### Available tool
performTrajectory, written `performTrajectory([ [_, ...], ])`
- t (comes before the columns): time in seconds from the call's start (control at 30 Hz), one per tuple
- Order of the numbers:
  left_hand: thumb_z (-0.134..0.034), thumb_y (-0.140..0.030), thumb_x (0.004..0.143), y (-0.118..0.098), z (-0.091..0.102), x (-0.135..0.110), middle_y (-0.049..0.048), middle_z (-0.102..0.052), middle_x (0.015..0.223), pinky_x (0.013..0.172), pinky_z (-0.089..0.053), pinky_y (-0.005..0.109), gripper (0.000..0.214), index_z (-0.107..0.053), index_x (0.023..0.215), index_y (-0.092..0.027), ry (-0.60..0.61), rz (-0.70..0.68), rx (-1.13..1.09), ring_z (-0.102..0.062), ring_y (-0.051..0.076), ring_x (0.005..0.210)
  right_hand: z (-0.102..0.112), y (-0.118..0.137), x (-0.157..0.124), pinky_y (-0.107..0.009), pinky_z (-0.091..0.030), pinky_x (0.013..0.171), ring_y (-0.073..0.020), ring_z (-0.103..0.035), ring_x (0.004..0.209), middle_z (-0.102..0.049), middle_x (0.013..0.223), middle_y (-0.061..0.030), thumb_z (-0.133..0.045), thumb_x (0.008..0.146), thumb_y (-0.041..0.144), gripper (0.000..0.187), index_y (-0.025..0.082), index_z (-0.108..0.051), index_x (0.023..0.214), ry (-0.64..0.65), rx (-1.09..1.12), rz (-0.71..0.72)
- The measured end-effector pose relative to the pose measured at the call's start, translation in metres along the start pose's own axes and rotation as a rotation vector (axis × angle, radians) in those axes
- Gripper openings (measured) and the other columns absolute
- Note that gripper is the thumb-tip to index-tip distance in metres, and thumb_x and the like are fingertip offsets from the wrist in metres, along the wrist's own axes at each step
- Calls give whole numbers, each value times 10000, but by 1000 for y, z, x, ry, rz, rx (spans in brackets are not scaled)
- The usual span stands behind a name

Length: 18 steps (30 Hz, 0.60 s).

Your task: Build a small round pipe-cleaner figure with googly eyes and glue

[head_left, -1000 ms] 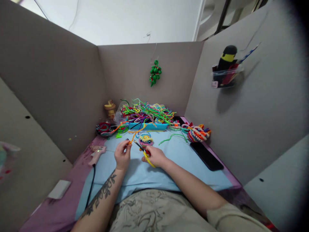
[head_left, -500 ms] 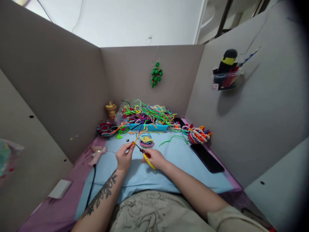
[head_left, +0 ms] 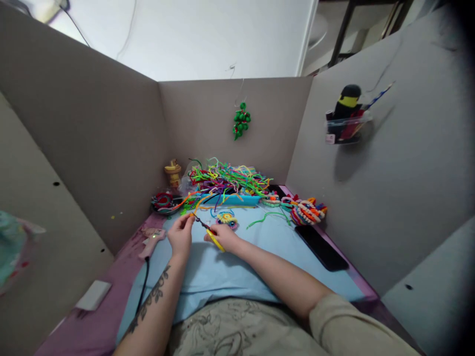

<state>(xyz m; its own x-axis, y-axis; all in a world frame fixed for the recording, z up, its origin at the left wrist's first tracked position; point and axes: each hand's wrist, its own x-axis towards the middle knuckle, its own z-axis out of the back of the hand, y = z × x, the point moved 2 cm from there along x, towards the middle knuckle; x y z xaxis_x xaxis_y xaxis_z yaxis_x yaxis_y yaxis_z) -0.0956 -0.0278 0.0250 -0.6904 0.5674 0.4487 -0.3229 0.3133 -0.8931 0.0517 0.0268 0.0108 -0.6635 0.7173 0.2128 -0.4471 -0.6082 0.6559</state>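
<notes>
My left hand (head_left: 180, 236) is closed in a pinch on an orange pipe cleaner (head_left: 199, 202), whose free end reaches up toward the blue tray. My right hand (head_left: 226, 238) is wrapped round scissors (head_left: 215, 241) with yellow handles, their dark blades pointing at the left fingertips. The blade tips meet or nearly meet the orange piece there; whether they touch it I cannot tell. Just beyond my right hand lies a small round figure (head_left: 227, 218) of yellow and pink fuzzy coils. The blue cloth (head_left: 256, 267) is under both hands.
A blue tray (head_left: 241, 200) heaped with colourful pipe cleaners stands at the back. On the left lie a pink glue gun (head_left: 152, 243), a bowl (head_left: 163, 210) and a white box (head_left: 93, 295). A phone (head_left: 321, 247) and finished fuzzy figures (head_left: 307, 211) are on the right. Grey panels enclose the table.
Both hands have shifted left, carrying the orange pipe cleaner and the scissors along. The round figure shows more of itself above my right hand. The camera view has tilted slightly upward.
</notes>
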Motion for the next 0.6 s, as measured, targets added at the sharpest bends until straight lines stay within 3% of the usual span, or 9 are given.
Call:
performTrajectory([
  [0.23,-598,-339,666,24,3,52,29,-628,653,605,-468,259,255,-644,806,-131,76,47,106,-583,149,601,-4,14,45,-206,-309,509,-132,-513,599,-589,623,-20,-541,755,540,400,164,-677,775,77,-146,-74],
  [0.43,-562,-362,700,41,5,51,27,-621,666,597,-449,248,250,-625,807,-145,92,-11,193,-572,150,616,-10,10,49,-206,-347,547,-160,-570,687,-647,718,-41,-547,722,602,460,176,-688,826,113,-235,-134],
  [0.6,-554,-363,714,41,3,47,37,-619,709,621,-462,257,263,-598,844,-139,104,-14,143,-585,154,649,-10,11,45,-217,-350,519,-160,-565,629,-635,687,-43,-513,713,651,503,177,-660,796,160,-215,-138],
])
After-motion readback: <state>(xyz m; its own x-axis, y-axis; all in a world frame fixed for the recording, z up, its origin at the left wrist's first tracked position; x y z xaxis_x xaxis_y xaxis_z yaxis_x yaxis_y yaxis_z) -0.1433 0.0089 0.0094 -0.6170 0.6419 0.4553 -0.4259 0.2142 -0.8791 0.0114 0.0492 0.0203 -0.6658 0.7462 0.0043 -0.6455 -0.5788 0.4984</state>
